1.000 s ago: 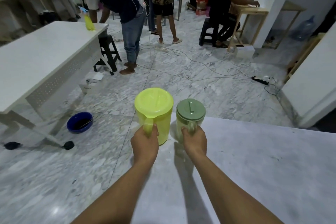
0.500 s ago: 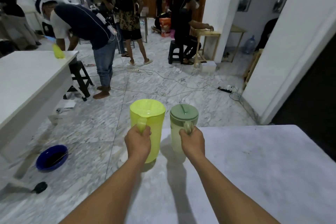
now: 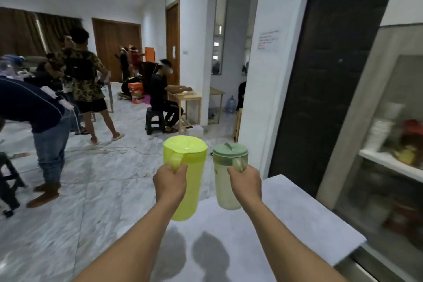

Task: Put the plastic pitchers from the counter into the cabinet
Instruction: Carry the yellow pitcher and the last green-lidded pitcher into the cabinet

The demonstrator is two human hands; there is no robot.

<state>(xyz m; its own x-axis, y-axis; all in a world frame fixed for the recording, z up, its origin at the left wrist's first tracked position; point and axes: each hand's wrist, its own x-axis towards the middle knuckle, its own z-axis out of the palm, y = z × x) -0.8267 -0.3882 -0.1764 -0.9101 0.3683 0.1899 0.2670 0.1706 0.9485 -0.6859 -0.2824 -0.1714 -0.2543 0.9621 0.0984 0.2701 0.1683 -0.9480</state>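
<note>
your left hand (image 3: 169,182) is wrapped tight round the handle of the yellow-green pitcher (image 3: 186,178), and your right hand (image 3: 245,184) is clamped the same way on the handle of the pale pitcher with the sage-green lid (image 3: 230,178). both pitchers hang upright in the air above the far end of the marble tabletop (image 3: 286,224), side by side and a little apart, their shadows dropping onto the tabletop below them. they look like stiff, thin-walled plastic, and probably light; whether either holds liquid can't be told from here. the handles are the right place to hold; smooth walls would slip in a bare palm. watch the lids, which may only be pressed on, so keep the pitchers upright. the glass-fronted cabinet (image 3: 389,144) stands to the right of the tabletop, blurred, its shelves already holding dishes.
</note>
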